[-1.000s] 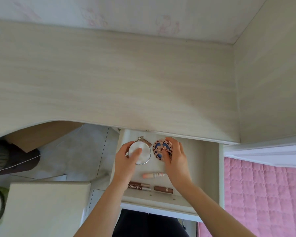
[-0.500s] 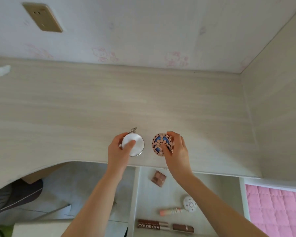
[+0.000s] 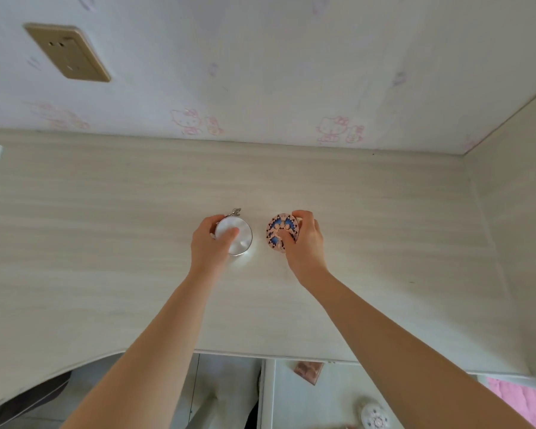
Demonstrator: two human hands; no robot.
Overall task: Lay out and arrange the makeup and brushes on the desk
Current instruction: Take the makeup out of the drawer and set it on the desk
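My left hand (image 3: 209, 243) grips a round silver-rimmed white compact (image 3: 237, 238) with a small metal clasp, low over the middle of the pale wood desk (image 3: 106, 243). Just to its right, my right hand (image 3: 305, 239) holds a round pink compact with a blue pattern (image 3: 279, 232), thumb across its face. Both compacts are at or just above the desktop; contact with it is unclear.
An open drawer (image 3: 331, 397) below the desk edge holds a small brown palette (image 3: 308, 371) and a round white patterned case (image 3: 374, 418). A gold wall socket (image 3: 67, 52) sits upper left. A cabinet side panel (image 3: 514, 212) bounds the desk's right. Pink bedding (image 3: 520, 400) lies lower right.
Both hands lifted the two compacts out of the drawer and carried them forward to the middle of the desk. The view tilted up toward the wall.
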